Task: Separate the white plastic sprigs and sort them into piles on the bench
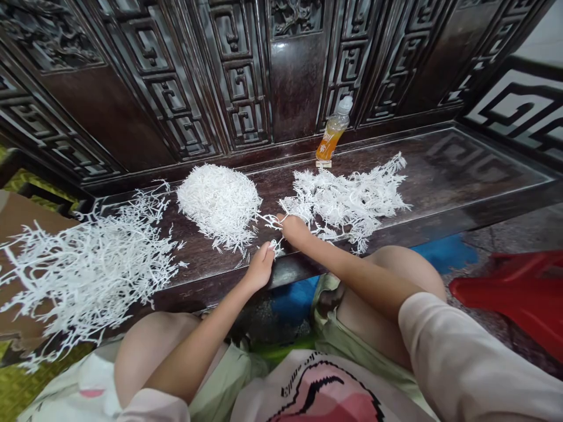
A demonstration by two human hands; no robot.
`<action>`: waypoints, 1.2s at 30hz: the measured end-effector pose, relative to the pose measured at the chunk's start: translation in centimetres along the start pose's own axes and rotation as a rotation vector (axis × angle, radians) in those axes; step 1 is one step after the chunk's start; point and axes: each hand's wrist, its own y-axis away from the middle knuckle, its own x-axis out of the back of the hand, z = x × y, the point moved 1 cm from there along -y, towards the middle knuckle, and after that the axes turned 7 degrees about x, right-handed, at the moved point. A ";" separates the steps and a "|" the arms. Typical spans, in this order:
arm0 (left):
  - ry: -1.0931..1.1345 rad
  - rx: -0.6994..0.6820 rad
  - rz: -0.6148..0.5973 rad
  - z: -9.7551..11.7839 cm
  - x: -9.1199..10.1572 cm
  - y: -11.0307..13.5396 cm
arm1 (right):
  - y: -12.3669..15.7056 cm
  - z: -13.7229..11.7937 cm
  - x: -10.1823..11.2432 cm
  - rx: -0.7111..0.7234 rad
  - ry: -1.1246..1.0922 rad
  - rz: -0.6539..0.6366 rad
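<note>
Well, white, finely branching sprigs lie in three heaps along a dark carved wooden surface (457, 164), their material hard to tell. A compact mound (219, 206) of densely tangled strands sits left of centre, rounded and slightly longer from upper left to lower right. To its right, a loose spray (345, 202) stretches along the surface, its long axis running sideways and its tips fanning toward the upper right. A large spray (90, 272) lies farther left, its thicker branches pointing outward to the left and over the front edge, partly above a brown cardboard sheet (24, 234).

The right hand (294, 230) sits just beside the mound, its grip closed and pinching a thin sprig (269, 221) that points sideways toward the mound. The left hand (260, 266) lies just below it, its fingers bunched, with a short sprig (276, 247) at the fingertips; whether that grip is pinching cannot be told.

An orange drink bottle (333, 130) stands upright at the back, against a carved fretwork panel (240, 76). A red plastic stool (514, 293) sits on the floor at the right.
</note>
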 end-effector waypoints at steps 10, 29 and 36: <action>0.182 -0.013 0.052 -0.1 0.0 1.6 | -0.6 3.6 1.0 -0.188 0.016 0.018; 0.130 0.032 0.116 -2.1 3.3 -2.2 | 0.8 -0.6 1.5 -0.117 -0.302 0.035; 0.194 0.120 -0.092 -2.2 2.4 -2.1 | 1.0 -1.7 1.0 0.090 -0.389 0.061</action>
